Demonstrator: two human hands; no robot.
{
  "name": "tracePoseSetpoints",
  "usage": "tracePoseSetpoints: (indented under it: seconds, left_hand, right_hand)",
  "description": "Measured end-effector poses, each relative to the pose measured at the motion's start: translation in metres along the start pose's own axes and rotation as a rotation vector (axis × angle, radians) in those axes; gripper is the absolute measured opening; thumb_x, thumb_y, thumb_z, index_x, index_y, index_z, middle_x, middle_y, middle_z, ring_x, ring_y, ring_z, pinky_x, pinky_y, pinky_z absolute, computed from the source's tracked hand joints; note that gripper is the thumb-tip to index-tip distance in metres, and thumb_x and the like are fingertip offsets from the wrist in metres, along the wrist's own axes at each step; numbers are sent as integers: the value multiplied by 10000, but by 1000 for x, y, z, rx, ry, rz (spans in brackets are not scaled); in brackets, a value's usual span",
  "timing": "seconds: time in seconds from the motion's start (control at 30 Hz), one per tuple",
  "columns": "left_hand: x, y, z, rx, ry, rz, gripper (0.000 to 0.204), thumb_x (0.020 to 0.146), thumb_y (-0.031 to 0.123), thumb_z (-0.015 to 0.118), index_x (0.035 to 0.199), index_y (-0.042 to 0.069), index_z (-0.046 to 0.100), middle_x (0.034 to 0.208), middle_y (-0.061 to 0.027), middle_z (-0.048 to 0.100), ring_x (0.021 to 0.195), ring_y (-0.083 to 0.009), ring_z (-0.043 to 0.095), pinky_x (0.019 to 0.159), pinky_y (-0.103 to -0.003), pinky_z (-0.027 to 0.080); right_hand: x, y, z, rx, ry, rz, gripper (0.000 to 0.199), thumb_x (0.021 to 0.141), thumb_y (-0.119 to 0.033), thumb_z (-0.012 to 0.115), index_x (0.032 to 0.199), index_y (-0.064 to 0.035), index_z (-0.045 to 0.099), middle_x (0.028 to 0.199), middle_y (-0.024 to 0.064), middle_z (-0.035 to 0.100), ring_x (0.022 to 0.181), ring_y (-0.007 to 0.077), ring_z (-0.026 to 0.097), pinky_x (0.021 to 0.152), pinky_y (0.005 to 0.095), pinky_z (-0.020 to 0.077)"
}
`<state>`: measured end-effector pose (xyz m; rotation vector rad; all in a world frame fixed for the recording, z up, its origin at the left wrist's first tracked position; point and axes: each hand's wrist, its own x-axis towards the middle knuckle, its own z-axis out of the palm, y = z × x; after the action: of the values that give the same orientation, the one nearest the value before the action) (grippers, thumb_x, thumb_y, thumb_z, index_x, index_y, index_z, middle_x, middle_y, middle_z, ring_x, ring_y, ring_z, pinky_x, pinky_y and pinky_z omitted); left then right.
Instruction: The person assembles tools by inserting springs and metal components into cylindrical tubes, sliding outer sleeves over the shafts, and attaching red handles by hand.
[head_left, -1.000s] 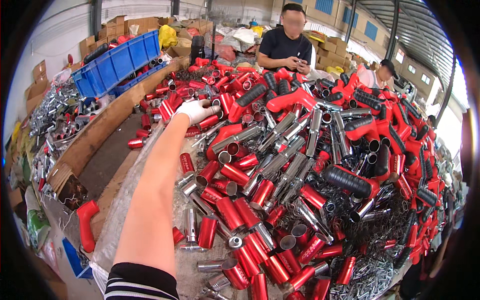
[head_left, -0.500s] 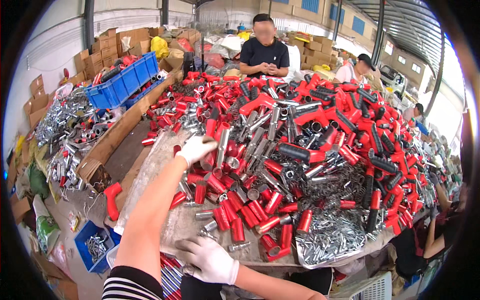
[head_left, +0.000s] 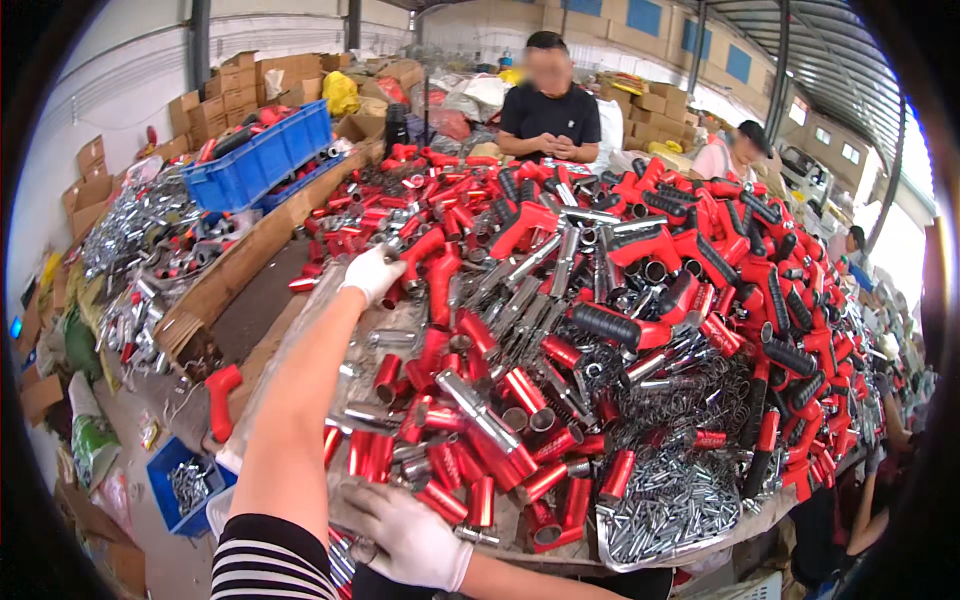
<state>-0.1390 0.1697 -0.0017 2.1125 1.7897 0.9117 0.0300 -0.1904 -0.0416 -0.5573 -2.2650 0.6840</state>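
Resting at the near edge of the tabletop (head_left: 700, 540), right hand (head_left: 410, 535) in white glove, fingers spread loosely over short red tubes (head_left: 470, 470), gripping nothing visible. Reaching farther up the heap, left hand (head_left: 372, 275), gloved, curled over a bent red handle piece (head_left: 440, 270) lying just right of it, long axis running away; grip uncertain. Left of that hand, beyond the tabletop, blue crate (head_left: 265, 160) holding red and black parts. Farther back, seated person (head_left: 548, 110).
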Motion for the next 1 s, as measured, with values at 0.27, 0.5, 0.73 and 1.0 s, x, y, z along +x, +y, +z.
tracePoseSetpoints:
  seconds: [0.27, 0.5, 0.73, 1.0]
  left_hand:
    - [-20, 25, 27, -96, -251, -4, 711, 764, 516, 629, 1309, 63, 577, 1112, -232, 678, 1078, -365, 640, 972, -423, 471]
    - [-104, 37, 3, 81, -301, 100, 693, 737, 549, 638, 1222, 54, 640, 1218, -267, 583, 1155, -424, 554, 1015, -446, 430]
    - [-157, 55, -48, 19, -368, 60, 708, 723, 502, 717, 1261, 52, 613, 1267, -248, 583, 1162, -391, 565, 1009, -428, 438]
    - [-177, 21, -109, -576, 251, -106, 477, 804, 225, 709, 1196, -17, 585, 1082, -115, 672, 991, -182, 618, 919, -339, 468]
  right_hand:
    - [5, -9, -9, -145, 145, -53, 465, 815, -280, 690, 1161, 19, 608, 1183, 189, 596, 1133, 371, 551, 985, 436, 451]
    - [-4, 5, 6, -97, 63, 4, 515, 800, -207, 680, 1258, -8, 553, 1384, 218, 476, 1305, 389, 444, 1078, 488, 388]
    - [-3, 2, 6, -161, 44, -25, 471, 744, -180, 676, 1195, -52, 624, 1306, 211, 538, 1185, 382, 529, 1036, 463, 422]
    - [-5, -2, -8, -266, 24, -34, 442, 755, -224, 718, 1156, -56, 641, 1222, 159, 587, 1154, 355, 551, 995, 440, 446]
